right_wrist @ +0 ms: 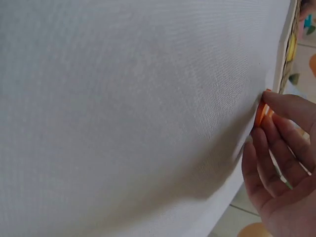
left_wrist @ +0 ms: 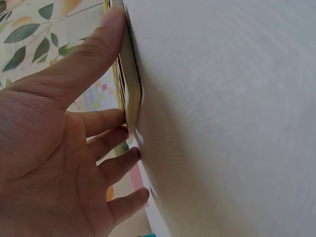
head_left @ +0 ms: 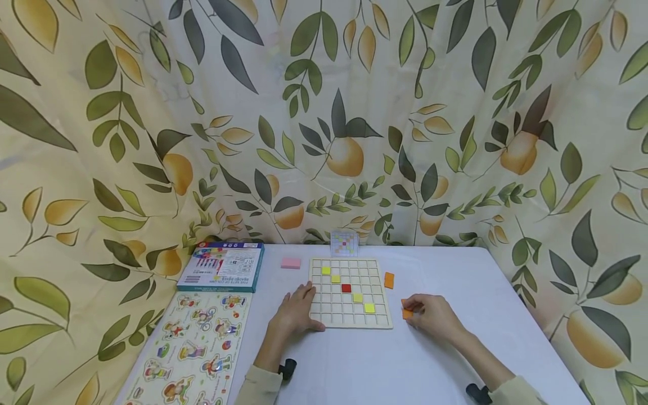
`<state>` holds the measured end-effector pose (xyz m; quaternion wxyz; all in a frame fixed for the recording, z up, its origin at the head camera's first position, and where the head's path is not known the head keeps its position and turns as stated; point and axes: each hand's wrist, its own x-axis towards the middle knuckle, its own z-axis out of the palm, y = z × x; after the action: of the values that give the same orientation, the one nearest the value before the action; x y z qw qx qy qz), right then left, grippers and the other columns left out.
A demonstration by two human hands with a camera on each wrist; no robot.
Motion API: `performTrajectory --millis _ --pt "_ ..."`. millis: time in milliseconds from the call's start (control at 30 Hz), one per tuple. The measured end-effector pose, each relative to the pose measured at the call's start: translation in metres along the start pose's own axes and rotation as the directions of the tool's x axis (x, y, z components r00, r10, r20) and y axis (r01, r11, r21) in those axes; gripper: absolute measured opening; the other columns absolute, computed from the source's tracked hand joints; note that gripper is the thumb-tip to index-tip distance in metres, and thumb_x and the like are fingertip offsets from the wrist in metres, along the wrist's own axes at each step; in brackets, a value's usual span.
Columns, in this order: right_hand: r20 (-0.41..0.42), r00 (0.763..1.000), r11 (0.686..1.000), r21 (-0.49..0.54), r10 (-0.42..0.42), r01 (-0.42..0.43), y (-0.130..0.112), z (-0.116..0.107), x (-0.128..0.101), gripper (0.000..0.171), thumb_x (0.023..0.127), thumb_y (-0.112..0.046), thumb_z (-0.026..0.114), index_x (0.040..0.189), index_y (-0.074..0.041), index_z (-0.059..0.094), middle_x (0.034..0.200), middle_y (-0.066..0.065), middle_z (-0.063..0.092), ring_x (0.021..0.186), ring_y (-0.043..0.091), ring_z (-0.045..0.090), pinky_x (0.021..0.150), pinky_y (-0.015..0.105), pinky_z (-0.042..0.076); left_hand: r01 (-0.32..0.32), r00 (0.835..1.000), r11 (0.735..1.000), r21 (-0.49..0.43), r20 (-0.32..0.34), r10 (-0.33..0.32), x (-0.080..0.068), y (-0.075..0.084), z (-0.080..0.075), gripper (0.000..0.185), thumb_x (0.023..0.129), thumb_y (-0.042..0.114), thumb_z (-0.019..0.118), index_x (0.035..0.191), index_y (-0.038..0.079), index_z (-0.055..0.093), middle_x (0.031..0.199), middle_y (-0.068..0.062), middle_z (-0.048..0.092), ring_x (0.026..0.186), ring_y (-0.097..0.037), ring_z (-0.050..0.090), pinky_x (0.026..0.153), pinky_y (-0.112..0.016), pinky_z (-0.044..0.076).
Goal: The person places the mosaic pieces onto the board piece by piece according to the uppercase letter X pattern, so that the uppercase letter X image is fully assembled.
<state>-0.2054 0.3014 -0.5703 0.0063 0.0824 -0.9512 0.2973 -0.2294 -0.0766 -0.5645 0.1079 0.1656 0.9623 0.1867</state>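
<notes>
A pale square grid board lies on the white table, with several yellow tiles and one red tile set along a diagonal. My left hand rests at its near left corner, thumb along the front edge and fingers against the left side. In the left wrist view, the fingers of that hand are spread loosely at the board's edge. Right of the board, my right hand pinches an orange tile between thumb and fingers, low over the table. Farther back lie more orange tiles, side by side.
Behind the board stands a small pattern card. Pink tiles sit left of the board. At the far left are a printed box and a sheet of cartoon figures. A leaf-patterned curtain hangs behind the table.
</notes>
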Motion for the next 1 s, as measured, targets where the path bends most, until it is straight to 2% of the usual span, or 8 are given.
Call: performTrajectory --millis 333,533,733,1000 --pt "0.045 0.999 1.000 0.014 -0.001 0.001 -0.004 0.000 0.007 0.041 0.070 0.004 0.084 0.107 -0.009 0.076 0.091 -0.006 0.072 0.083 0.012 0.064 0.071 0.025 0.055 0.016 1.000 0.999 -0.036 0.015 -0.015 -0.002 0.001 -0.002 0.107 0.076 0.049 0.091 0.158 0.003 0.041 0.168 -0.016 0.032 0.156 -0.035 0.028 0.126 -0.059 0.023" --pt "0.036 0.999 1.000 0.012 0.011 -0.011 -0.007 -0.001 0.016 0.042 0.074 0.000 0.085 0.114 -0.009 0.074 0.091 -0.005 0.070 0.083 0.013 0.063 0.073 0.027 0.057 0.014 1.000 1.000 -0.024 0.013 -0.013 -0.001 0.001 -0.002 0.108 0.075 0.050 0.091 0.159 0.003 0.041 0.168 -0.015 0.032 0.156 -0.035 0.028 0.125 -0.059 0.024" --pt "0.001 0.999 0.999 0.026 -0.045 0.045 -0.014 0.000 0.032 0.042 0.078 -0.001 0.086 0.118 -0.007 0.074 0.093 -0.004 0.072 0.086 0.015 0.068 0.079 0.031 0.060 0.018 1.000 1.000 -0.019 0.010 -0.017 0.001 -0.001 -0.001 0.108 0.075 0.051 0.091 0.159 0.005 0.041 0.169 -0.014 0.032 0.156 -0.034 0.028 0.126 -0.059 0.024" --pt "-0.029 0.994 0.991 0.080 -0.110 0.112 -0.025 0.008 0.062 0.043 0.079 -0.006 0.088 0.119 -0.004 0.073 0.094 -0.002 0.073 0.085 0.017 0.069 0.074 0.026 0.058 0.018 1.000 0.999 -0.032 0.007 -0.018 0.001 0.000 -0.002 0.107 0.075 0.047 0.093 0.158 0.004 0.042 0.168 -0.014 0.032 0.156 -0.035 0.028 0.125 -0.060 0.024"
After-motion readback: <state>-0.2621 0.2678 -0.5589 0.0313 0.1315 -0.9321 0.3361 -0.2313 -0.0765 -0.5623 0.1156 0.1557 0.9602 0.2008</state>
